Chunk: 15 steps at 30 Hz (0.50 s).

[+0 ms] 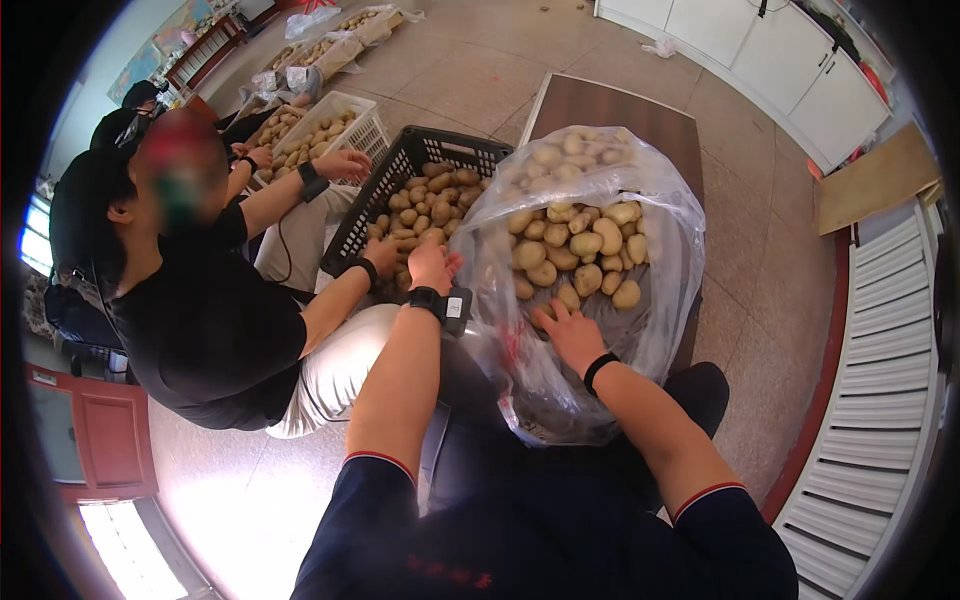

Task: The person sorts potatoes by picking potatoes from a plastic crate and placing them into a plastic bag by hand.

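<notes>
My right hand (572,338) reaches into a clear plastic bag (672,225), fingers stretched down at the near edge of a heap of potatoes (588,243). A potato (568,296) lies right at its fingertips; I see none clearly gripped. Over the near right corner of a black plastic crate (362,215) is my left hand (432,266), its fingers partly apart and partly hidden, with nothing plainly held. Potatoes (425,205) fill much of that crate. A co-worker's hand (381,255) is in the crate, just left of mine.
The bag rests on a brown board (620,112). A co-worker in a black shirt (215,320) sits close on my left. White crates of potatoes (365,130) stand beyond, with more potatoes in bags (335,45) on the floor. A white radiator (870,400) runs along the right.
</notes>
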Each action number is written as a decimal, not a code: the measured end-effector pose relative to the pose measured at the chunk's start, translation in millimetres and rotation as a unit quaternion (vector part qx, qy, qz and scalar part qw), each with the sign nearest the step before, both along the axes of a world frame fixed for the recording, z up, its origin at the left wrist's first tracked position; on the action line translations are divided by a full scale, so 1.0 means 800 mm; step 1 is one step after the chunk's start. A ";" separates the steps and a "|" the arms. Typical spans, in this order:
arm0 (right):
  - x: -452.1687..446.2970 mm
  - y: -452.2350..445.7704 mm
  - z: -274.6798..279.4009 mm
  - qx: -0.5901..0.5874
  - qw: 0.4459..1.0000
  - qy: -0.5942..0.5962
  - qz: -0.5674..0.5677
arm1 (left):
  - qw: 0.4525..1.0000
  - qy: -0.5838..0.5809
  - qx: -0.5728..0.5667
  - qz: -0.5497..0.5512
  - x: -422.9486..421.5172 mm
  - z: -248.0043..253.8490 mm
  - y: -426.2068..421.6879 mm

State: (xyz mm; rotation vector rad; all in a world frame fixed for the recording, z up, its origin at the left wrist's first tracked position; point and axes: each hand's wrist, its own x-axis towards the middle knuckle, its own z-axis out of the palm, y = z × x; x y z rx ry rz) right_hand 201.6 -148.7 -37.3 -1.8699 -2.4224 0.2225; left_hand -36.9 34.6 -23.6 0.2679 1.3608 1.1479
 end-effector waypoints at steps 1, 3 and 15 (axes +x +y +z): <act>0.003 -0.002 -0.003 0.003 1.000 0.001 0.002 | 1.000 0.001 0.003 0.002 0.006 0.001 -0.002; 0.007 -0.006 -0.011 0.014 0.999 0.032 0.017 | 0.998 0.005 0.020 -0.053 0.010 0.003 -0.003; 0.019 -0.012 0.003 0.034 0.997 0.060 0.038 | 0.969 0.104 0.094 -0.205 0.053 0.038 -0.036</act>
